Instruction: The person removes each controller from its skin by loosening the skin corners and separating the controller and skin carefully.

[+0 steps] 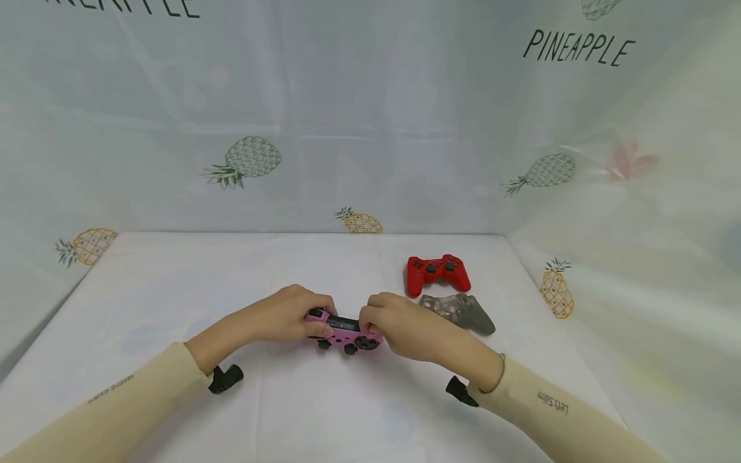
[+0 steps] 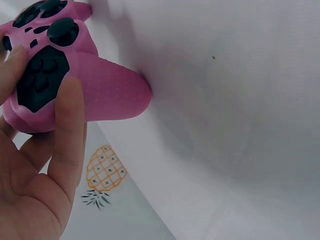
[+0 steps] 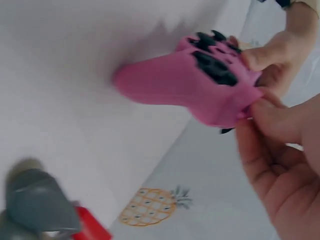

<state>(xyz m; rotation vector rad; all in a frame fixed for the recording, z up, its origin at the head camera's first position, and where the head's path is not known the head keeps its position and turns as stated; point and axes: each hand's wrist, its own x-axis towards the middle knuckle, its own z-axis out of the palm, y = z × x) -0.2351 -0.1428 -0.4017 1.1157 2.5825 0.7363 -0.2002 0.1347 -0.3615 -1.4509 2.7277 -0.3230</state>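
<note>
A game controller in a pink rubbery cover [image 1: 345,334] is between both hands at the middle of the table, its black sticks and buttons showing through openings. My left hand [image 1: 292,314] grips one end, thumb on the front; in the left wrist view its fingers wrap that side. At the other end my right hand [image 1: 399,325] pinches the cover's upper edge between thumb and fingers, as the right wrist view shows. There the pink handle [image 3: 155,80] points toward the table, and the cover's edge is partly hidden by the fingertips.
A red game controller [image 1: 437,268] lies at the back right. Just in front of it lies a grey, crumpled-looking piece [image 1: 477,316], perhaps a soft cover, partly behind my right forearm. White cloth [image 1: 324,411] covers the table, and pineapple-printed sheets [image 1: 370,116] hang around it.
</note>
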